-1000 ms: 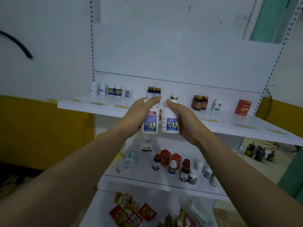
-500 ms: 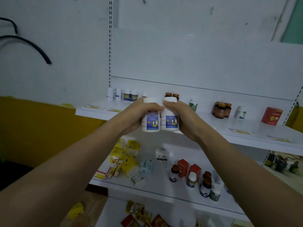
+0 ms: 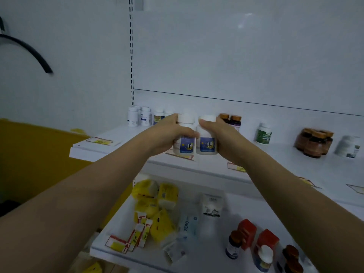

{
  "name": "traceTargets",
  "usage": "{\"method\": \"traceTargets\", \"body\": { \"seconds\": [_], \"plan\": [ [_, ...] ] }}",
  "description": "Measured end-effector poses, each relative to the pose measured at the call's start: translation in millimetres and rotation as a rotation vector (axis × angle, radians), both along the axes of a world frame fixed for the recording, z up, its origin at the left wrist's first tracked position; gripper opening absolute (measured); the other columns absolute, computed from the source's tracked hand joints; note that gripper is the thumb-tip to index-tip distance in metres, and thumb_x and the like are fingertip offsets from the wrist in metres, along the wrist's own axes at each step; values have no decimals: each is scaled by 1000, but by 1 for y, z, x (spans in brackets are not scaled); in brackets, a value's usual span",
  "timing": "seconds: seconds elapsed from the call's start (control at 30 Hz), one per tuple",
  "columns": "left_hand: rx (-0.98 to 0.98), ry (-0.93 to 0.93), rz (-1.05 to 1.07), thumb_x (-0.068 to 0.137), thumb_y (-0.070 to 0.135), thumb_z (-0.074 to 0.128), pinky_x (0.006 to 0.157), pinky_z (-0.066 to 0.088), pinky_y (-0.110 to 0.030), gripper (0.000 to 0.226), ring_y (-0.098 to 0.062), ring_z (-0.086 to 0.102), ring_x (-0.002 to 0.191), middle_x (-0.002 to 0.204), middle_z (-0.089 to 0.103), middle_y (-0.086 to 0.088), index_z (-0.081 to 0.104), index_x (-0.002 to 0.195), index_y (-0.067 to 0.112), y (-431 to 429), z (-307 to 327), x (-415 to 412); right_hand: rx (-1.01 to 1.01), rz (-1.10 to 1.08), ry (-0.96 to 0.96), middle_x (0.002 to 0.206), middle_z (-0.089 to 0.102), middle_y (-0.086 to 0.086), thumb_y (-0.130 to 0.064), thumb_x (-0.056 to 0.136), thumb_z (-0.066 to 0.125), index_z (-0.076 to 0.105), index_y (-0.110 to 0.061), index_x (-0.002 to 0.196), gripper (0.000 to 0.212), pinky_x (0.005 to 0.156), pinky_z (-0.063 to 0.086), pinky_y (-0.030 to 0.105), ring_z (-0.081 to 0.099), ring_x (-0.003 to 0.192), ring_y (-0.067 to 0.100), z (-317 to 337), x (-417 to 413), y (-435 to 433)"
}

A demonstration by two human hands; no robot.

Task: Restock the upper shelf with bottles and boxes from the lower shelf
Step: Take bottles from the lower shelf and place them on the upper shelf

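The left hand (image 3: pixel 164 134) wraps the left bottle (image 3: pixel 185 143) and the right hand (image 3: pixel 223 138) wraps the right bottle (image 3: pixel 206 143), fingers curled round each. The two white bottles stand upright and touching, over the front edge of the upper shelf (image 3: pixel 126 138), in its left half. I cannot tell whether their bases rest on it. To do this well, I would push both back together, set the bases flat before letting go, face the labels out, and stay clear of the amber bottles (image 3: pixel 233 121) behind. Each label is blue with a dark figure, and its writing is unreadable. On the lower shelf (image 3: pixel 208 251) a pale box (image 3: pixel 187 226) reads "ZERO".
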State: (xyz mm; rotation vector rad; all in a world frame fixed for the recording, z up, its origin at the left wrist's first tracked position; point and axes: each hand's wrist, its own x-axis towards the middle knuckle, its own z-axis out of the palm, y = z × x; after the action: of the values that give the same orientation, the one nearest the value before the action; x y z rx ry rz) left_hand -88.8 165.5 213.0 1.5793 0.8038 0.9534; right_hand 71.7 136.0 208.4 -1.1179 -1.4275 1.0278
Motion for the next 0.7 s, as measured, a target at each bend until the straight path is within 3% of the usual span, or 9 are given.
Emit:
{"method": "traceTargets", "body": {
  "seconds": [0.1,0.23,0.4,0.5,0.6,0.7],
  "plan": [
    [27,60,47,75,3,72,93,52,-45,51,-31,63,107,115,65,-15,53,122,5,46,-2,8,-12,-73,-140,118,61,7,-45,78,63,46,-21,127,58,92,52,48,63,106,28,-1,8,48],
    [105,135,100,72,6,75,95,51,-46,51,-29,62,106,114,64,-13,55,120,5,95,-8,15,-13,-142,-259,113,63,7,-28,90,59,51,-15,123,36,91,53,42,62,104,26,-5,15,93],
    [106,113,232,69,0,78,91,51,-35,56,-24,61,106,116,63,-10,56,120,4,142,-21,21,-54,-287,-379,112,62,6,-24,86,65,54,-14,119,36,85,52,34,60,100,21,-14,15,132],
    [130,159,204,68,0,79,85,51,-31,54,-23,60,105,111,64,-8,58,117,5,163,-30,25,-98,-356,-403,114,62,9,-23,81,72,54,-12,115,40,92,53,41,61,103,23,-18,15,149],
    [141,167,218,67,5,80,87,52,-35,50,-23,61,102,105,64,-6,60,113,9,181,-36,28,-105,-413,-503,113,64,11,-25,77,75,56,-10,113,43,90,53,46,62,103,26,-15,14,166],
    [196,214,209,71,9,78,94,51,-40,50,-25,60,108,114,64,-9,58,118,9,195,-37,32,-119,-467,-579,113,63,13,-26,78,74,55,-8,115,46,90,52,48,61,105,30,-12,11,181]
  ]
}}
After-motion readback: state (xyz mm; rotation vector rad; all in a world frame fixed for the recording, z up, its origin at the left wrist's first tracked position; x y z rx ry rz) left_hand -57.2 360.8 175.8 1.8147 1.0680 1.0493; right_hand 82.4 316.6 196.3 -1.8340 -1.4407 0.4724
